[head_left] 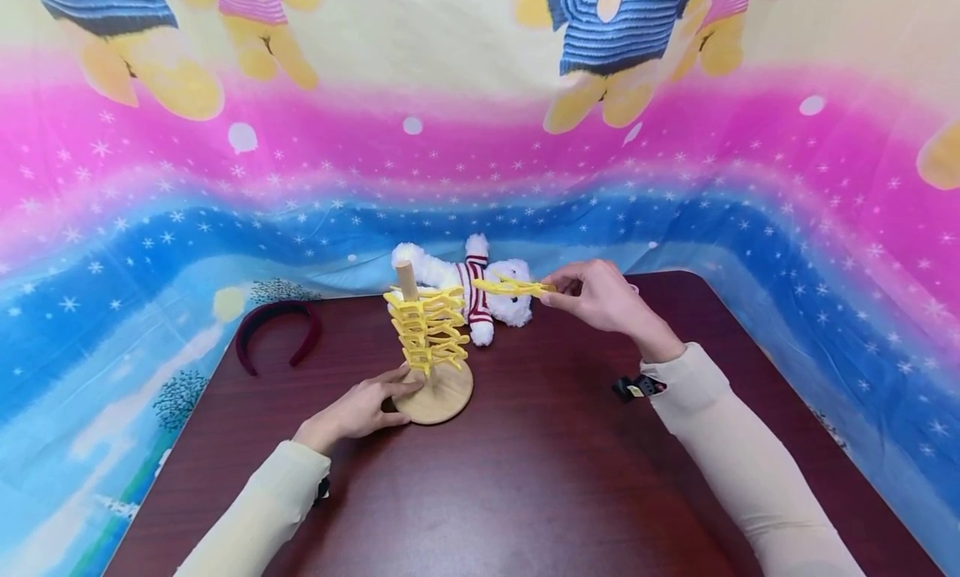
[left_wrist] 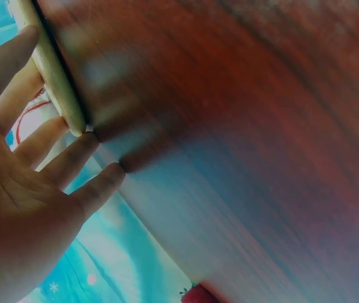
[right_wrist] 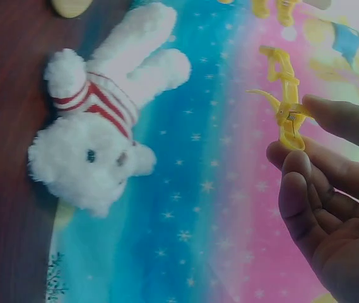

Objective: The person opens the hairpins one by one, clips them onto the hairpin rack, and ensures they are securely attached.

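Observation:
In the head view, a wooden stand (head_left: 442, 402) has a round base and an upright post, ringed by several tiers of yellow plastic clips (head_left: 427, 331). My left hand (head_left: 367, 406) holds the near-left edge of the base between thumb and fingers. The left wrist view shows the base's rim (left_wrist: 59, 88) at the thumb and fingertips. Higher up and to the right, my right hand (head_left: 596, 293) pinches one yellow clip (head_left: 513, 286), away from the post. A small metal spring shows in this clip (right_wrist: 289, 113) in the right wrist view.
Behind the stand lies a white teddy bear (head_left: 476, 298) in a red-striped sweater. A dark red headband (head_left: 277, 335) rests on the table (head_left: 525, 477) at the left. A printed cloth (head_left: 450, 152) hangs around the far and side edges.

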Demonstrator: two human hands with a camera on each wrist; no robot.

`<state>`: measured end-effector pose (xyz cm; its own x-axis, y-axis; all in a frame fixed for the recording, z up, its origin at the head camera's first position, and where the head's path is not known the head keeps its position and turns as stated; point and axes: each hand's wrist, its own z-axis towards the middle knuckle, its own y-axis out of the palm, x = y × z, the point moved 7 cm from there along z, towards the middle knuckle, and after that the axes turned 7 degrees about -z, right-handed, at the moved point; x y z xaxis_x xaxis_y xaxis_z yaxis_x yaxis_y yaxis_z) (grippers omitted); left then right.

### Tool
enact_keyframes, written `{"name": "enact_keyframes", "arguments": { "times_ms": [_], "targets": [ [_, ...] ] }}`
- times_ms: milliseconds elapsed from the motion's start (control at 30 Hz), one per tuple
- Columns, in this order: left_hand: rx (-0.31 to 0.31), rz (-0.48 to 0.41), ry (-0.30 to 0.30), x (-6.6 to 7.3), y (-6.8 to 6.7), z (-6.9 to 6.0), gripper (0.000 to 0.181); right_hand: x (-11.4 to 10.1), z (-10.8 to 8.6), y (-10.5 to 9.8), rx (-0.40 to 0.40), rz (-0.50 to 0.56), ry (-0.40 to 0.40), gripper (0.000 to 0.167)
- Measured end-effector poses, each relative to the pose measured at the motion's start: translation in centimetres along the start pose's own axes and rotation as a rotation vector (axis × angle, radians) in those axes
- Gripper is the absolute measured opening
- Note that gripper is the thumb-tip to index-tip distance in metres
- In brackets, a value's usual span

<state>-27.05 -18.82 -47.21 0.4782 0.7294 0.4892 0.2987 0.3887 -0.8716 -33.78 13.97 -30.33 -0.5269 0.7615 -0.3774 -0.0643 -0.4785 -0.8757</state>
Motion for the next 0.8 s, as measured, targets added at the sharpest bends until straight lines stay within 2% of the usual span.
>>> {"name": "enact_keyframes", "arguments": {
  "times_ms": [333,800],
  "targets": [
    [0.001,-0.009,0.005,0.1,-0.1,0.1,0.057,-2.2,0.5,-1.7,0.037,0.017,-0.056,0.027],
    [-0.010,-0.003,-0.006,0.0,0.0,0.1,0.057,-6.3,1.7,-1.4,0.007,0.039,-0.160,0.025]
  ]
}}
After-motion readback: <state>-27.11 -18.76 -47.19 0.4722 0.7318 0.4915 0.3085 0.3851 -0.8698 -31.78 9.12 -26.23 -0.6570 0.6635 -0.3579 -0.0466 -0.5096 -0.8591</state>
